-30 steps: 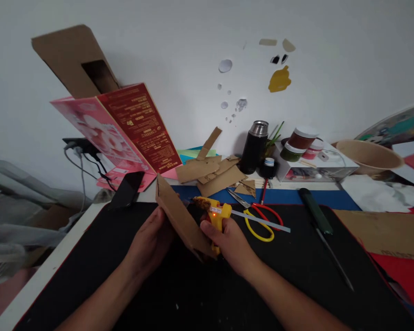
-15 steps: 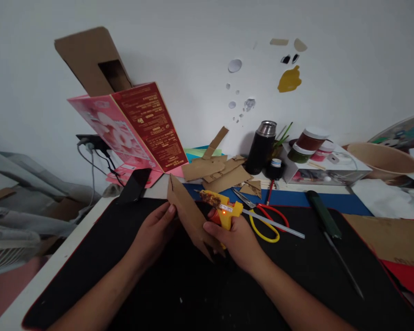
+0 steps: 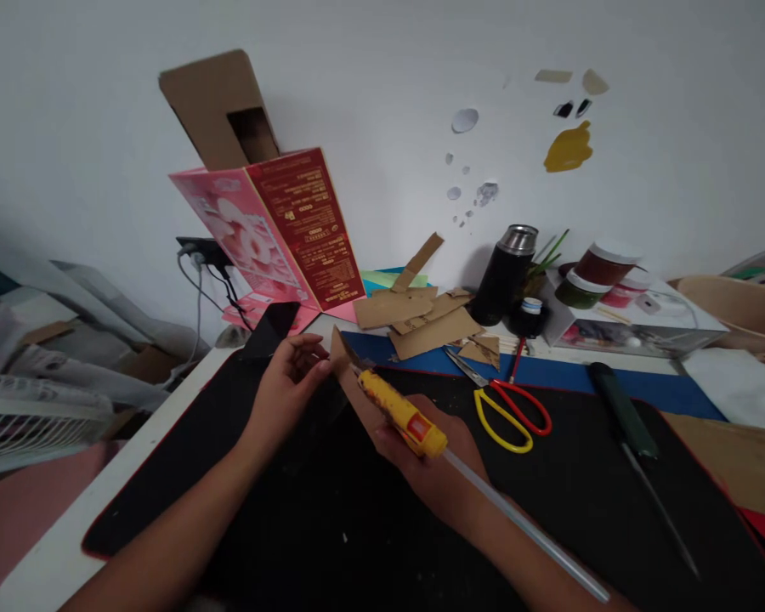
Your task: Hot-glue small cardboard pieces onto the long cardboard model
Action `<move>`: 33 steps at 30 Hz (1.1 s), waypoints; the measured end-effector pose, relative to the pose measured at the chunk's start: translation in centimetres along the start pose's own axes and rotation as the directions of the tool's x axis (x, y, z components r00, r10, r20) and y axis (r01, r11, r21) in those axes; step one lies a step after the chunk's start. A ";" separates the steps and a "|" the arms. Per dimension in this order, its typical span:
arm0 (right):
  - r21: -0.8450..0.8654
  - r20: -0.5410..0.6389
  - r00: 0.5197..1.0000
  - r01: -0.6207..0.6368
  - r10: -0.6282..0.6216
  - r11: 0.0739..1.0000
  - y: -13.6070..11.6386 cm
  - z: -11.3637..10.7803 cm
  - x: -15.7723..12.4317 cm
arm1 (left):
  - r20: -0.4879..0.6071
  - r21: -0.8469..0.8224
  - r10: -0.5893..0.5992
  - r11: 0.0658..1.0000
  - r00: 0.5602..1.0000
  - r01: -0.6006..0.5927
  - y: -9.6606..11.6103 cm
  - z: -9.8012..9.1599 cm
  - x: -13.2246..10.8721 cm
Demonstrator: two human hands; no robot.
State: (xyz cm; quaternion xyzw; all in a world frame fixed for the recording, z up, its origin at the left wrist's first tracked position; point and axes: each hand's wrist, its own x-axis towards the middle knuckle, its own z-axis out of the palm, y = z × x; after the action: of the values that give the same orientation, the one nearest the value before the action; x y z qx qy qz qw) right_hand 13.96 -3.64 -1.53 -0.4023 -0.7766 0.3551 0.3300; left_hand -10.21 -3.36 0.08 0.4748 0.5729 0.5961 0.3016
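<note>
A yellow hot glue gun (image 3: 399, 412) is gripped in my right hand (image 3: 443, 467), its nozzle pointing forward and left. From its back end a clear glue stick (image 3: 529, 527) runs out over my right forearm. A folded piece of brown cardboard (image 3: 357, 395) stands on edge between my hands, the nozzle against or just over its upper part. The lower part of the cardboard reaches my right thumb; whether the right hand also holds it is unclear. My left hand (image 3: 286, 382) is beside the cardboard's left side, fingers bent and apart, fingertips very near its edge.
Red-and-yellow-handled scissors (image 3: 503, 412) and a green-handled pointed tool (image 3: 625, 425) lie on the black mat (image 3: 331, 544). Cardboard scraps (image 3: 421, 314), a black flask (image 3: 503, 276) and paint jars (image 3: 599, 272) stand behind. A pink-and-red box (image 3: 293, 229) leans back left, near a phone (image 3: 271, 327).
My left hand has loosened from the cardboard and its fingers have spread. The glue gun has rotated, nozzle now at the cardboard and its glue stick toward me. The view has turned left.
</note>
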 end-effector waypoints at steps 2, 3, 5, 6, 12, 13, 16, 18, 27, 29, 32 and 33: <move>-0.026 0.024 0.999 0.022 -0.022 0.999 0.0 0.1 0.0 | 0.022 0.062 0.010 0.998 1.000 -0.011 -0.1 0.0 -0.2; -0.036 0.032 0.999 0.028 -0.027 0.999 0.0 0.1 0.0 | 0.031 0.104 0.010 0.994 0.999 -0.013 -0.1 -0.1 -0.3; -0.058 0.046 0.999 0.032 -0.030 0.998 -0.1 0.1 0.0 | 0.044 0.187 0.007 0.982 0.999 -0.015 -0.2 -0.2 -0.3; -0.060 0.054 0.998 0.033 -0.030 0.998 -0.2 0.1 0.0 | 0.046 0.218 0.005 0.976 0.999 -0.015 -0.3 -0.3 -0.3; -0.068 0.093 0.994 0.068 -0.062 0.995 -0.2 0.2 -0.2 | 0.055 0.329 0.001 0.944 0.998 -0.020 -0.6 -0.7 0.2; -0.077 0.096 0.993 0.070 -0.063 0.995 -0.2 0.2 -0.2 | 0.059 0.347 0.008 0.938 0.998 -0.028 -0.7 -0.8 0.2; -0.080 0.110 0.992 0.077 -0.068 0.994 -0.1 0.4 -0.2 | 0.063 0.375 0.025 0.926 0.998 -0.047 -1.1 -0.9 0.3; -0.080 0.115 0.991 0.080 -0.071 0.994 -0.1 0.4 -0.1 | 0.065 0.392 0.029 0.918 0.997 -0.053 -1.3 -0.9 0.4; 0.069 0.031 0.999 -0.042 0.039 0.997 -0.3 0.3 -0.1 | 0.036 0.455 0.048 0.888 0.998 -0.060 -1.7 -1.6 1.0; 0.174 0.010 0.996 -0.092 0.092 0.980 -0.2 0.4 0.0 | 0.007 0.446 0.049 0.894 0.999 -0.047 -1.9 -1.9 1.4; 0.311 -0.050 0.987 -0.128 0.151 0.942 -0.3 0.3 0.4 | -0.061 0.403 0.056 0.915 0.997 -0.027 -2.4 -2.7 2.1; 0.335 -0.076 0.982 -0.136 0.171 0.932 -0.4 0.2 0.6 | -0.089 0.381 0.061 0.924 0.994 -0.023 -2.5 -2.9 2.4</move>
State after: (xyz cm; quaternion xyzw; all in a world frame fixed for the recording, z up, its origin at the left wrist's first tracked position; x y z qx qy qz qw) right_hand 13.39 -3.35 -1.16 -0.4190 -0.6545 0.4829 0.4036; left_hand -14.24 -1.94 -1.47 0.5061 0.6813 0.5032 0.1627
